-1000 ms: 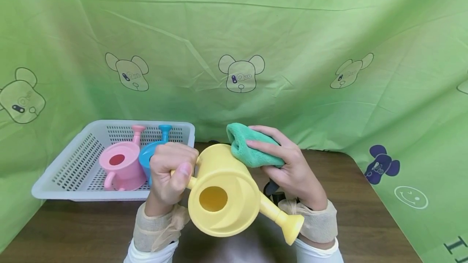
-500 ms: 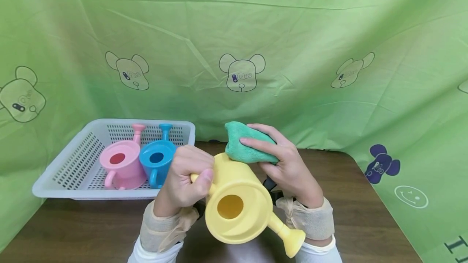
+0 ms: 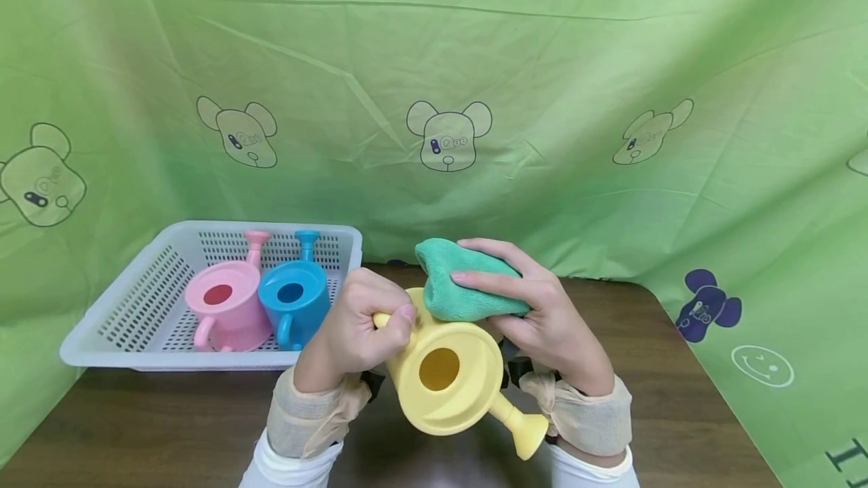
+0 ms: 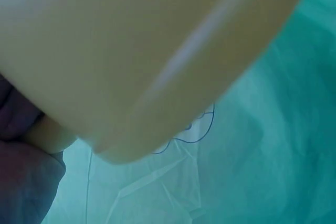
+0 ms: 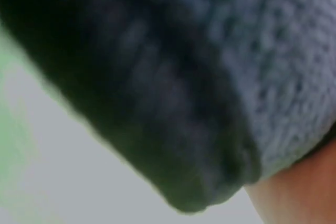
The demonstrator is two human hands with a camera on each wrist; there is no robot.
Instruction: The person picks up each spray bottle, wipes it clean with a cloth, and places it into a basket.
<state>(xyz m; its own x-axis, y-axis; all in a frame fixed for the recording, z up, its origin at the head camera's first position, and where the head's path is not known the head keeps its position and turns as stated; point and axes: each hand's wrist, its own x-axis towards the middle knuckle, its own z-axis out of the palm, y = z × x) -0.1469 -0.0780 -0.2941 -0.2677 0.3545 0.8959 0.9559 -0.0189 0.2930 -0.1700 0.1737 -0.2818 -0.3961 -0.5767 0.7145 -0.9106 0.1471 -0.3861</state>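
Note:
A yellow watering can is held up in the air, tilted so its round top opening faces the head camera and its spout points down to the right. My left hand grips its handle, fingers curled round and thumb on top. My right hand holds a folded green cloth between thumb and fingers, the cloth against the can's side near its base. In the left wrist view the can's body fills most of the picture. Dark, blurred cloth fills the right wrist view.
At the left a white perforated plastic basket stands on the brown wooden table. Inside sit a pink watering can and a blue watering can, side by side. A green printed curtain hangs behind and to the sides.
My left hand has moved right with the yellow watering can, uncovering the blue can. The right hand with the cloth has risen slightly, then come down further over the can's side.

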